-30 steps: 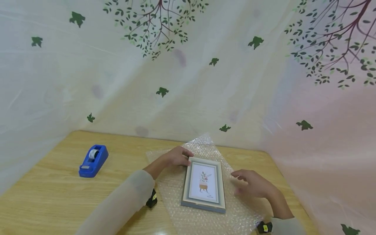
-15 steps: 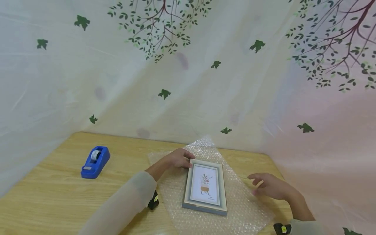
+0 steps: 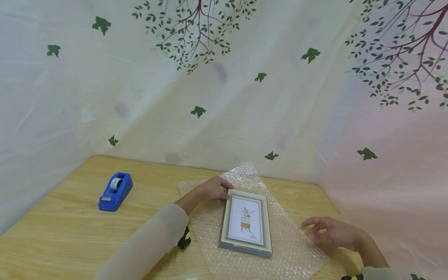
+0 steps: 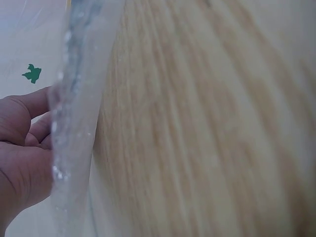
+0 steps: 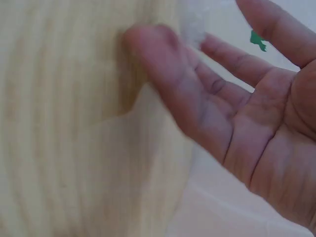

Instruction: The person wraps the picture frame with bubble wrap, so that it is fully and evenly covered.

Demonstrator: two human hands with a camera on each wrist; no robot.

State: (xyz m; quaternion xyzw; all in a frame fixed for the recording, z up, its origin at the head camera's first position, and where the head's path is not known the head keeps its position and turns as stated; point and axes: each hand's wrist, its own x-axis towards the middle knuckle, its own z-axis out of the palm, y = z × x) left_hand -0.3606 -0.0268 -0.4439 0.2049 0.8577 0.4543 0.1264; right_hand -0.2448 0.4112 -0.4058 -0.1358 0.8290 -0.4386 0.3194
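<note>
A picture frame (image 3: 246, 251) with a potted-plant print lies face up on a sheet of bubble wrap (image 3: 290, 245). At its upper left corner is my left hand (image 3: 214, 188), fingertips touching the frame's edge. In the left wrist view the left hand (image 4: 24, 143) is partly hidden by the bubble wrap (image 4: 79, 128). Beside the sheet's right corner hovers my right hand (image 3: 336, 233), its fingers loosely bent around nothing. The right wrist view shows that right hand (image 5: 247, 113) palm-on, with no object in its grasp.
A blue tape dispenser (image 3: 115, 192) with a roll of tape stands on the left of the wooden table (image 3: 63, 225). A pale curtain (image 3: 157, 101) printed with leaves and branches hangs behind the table and along its sides.
My right hand has moved away from beside the frame, to the right and toward me, past the bubble wrap's edge. The left hand stays at the frame's corner.
</note>
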